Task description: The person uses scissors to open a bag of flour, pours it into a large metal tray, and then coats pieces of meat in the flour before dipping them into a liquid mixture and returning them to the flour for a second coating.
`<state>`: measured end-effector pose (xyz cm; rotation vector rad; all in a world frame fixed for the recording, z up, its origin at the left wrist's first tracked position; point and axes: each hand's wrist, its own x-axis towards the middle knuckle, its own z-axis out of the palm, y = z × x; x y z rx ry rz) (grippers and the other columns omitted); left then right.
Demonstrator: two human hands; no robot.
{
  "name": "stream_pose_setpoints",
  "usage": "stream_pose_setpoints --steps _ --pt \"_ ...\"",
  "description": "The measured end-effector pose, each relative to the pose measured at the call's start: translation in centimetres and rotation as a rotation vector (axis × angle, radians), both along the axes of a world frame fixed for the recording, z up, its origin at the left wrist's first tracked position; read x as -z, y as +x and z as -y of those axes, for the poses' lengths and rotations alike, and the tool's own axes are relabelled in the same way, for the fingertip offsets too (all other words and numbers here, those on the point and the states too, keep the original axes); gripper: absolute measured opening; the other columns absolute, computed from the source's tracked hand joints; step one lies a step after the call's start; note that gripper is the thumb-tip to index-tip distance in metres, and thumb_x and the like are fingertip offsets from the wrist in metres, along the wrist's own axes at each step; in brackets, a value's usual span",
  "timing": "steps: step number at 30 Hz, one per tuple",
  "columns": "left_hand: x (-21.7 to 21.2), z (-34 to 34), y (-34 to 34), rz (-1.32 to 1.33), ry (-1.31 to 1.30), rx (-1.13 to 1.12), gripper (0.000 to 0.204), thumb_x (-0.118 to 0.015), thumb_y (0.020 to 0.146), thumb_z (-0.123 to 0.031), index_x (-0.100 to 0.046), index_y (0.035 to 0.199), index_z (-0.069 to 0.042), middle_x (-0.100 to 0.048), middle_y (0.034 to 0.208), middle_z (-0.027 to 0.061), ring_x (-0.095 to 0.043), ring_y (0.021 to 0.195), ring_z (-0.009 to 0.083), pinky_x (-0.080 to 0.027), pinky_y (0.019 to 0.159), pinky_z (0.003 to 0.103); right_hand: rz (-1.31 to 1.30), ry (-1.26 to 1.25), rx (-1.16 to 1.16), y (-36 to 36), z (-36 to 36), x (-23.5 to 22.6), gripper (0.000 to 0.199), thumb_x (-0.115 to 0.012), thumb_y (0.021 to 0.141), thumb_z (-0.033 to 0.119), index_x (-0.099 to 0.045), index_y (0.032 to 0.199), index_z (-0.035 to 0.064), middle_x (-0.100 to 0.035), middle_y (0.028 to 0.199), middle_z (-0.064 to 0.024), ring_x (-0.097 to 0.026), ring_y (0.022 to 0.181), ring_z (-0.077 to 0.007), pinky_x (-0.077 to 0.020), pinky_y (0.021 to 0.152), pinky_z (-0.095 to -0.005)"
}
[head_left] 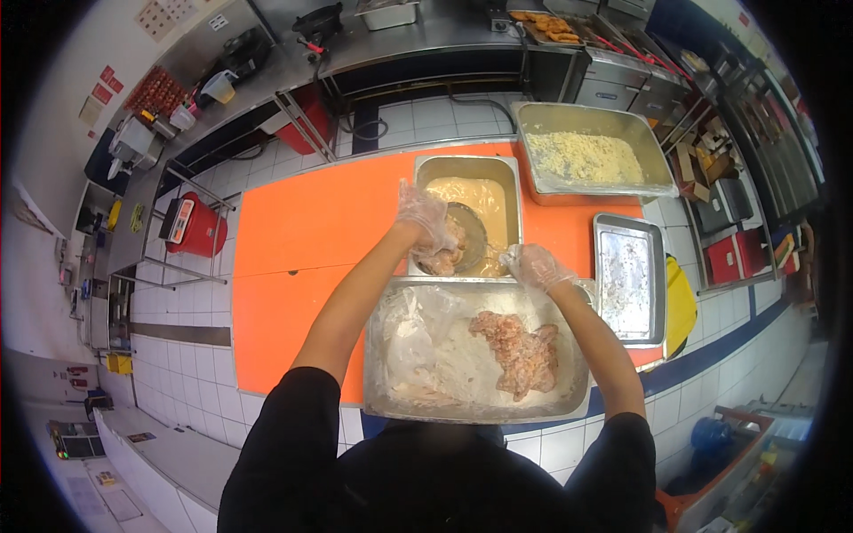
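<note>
My left hand [425, 218], in a clear plastic glove, reaches into a deep steel pan [517, 200] of pale orange batter [469, 188]. It is at pieces of raw meat [444, 261] in a round strainer [474, 233] that sits in the batter; its fingers are mostly hidden. My right hand [538, 267], gloved the same way, is closed at the pan's near right corner, seemingly around the strainer's handle, which is largely covered. Closer to me, a wide steel tray [382, 373] holds white flour [458, 360], a crumpled clear plastic sheet [410, 324] and coated raw meat [520, 351].
The pans stand on an orange tabletop [302, 240]. A deep pan [657, 147] of yellow crumbly food is at the far right, with a shallow metal tray [629, 302] below it. Beyond runs a steel counter [409, 40] with fried pieces [546, 25]. A red bin [209, 226] stands left.
</note>
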<state>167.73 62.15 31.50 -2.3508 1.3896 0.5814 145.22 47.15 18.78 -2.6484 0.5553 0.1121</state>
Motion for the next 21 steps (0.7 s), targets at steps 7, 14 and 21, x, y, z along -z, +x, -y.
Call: stream_pose_setpoints --steps 7,14,21 --pt "12.4 0.6 -0.9 0.082 -0.238 0.002 0.075 -0.077 0.069 -0.051 -0.07 0.125 0.0 -0.065 0.13 0.0282 -0.061 0.126 0.0381 -0.036 0.114 0.057 0.09 0.095 -0.019 0.6 -0.1 1.0 0.038 -0.06 0.099 0.04 -0.069 0.092 0.004 -0.07 0.086 -0.0242 -0.068 0.085 -0.0441 -0.0541 0.078 -0.053" --pt "16.7 2.8 0.0 0.179 -0.125 -0.082 0.076 -0.076 0.076 -0.032 -0.056 0.134 0.013 -0.069 0.119 0.02 -0.067 0.118 0.0333 -0.056 0.092 0.046 0.056 0.046 -0.045 0.6 0.2 -0.1 0.041 -0.056 0.101 0.042 -0.07 0.096 0.0041 -0.071 0.088 -0.0253 -0.069 0.086 -0.0444 -0.0545 0.08 -0.0532" --pt "15.6 3.4 -1.5 0.193 -0.095 0.018 0.078 -0.087 0.069 -0.038 -0.065 0.128 0.007 -0.065 0.13 0.0226 -0.062 0.126 0.0342 -0.055 0.097 0.048 -0.09 0.01 -0.033 -0.3 1.0 -0.1 0.047 -0.051 0.102 0.048 -0.071 0.104 0.0047 -0.072 0.092 -0.0249 -0.069 0.091 -0.0431 -0.0549 0.084 -0.0515"
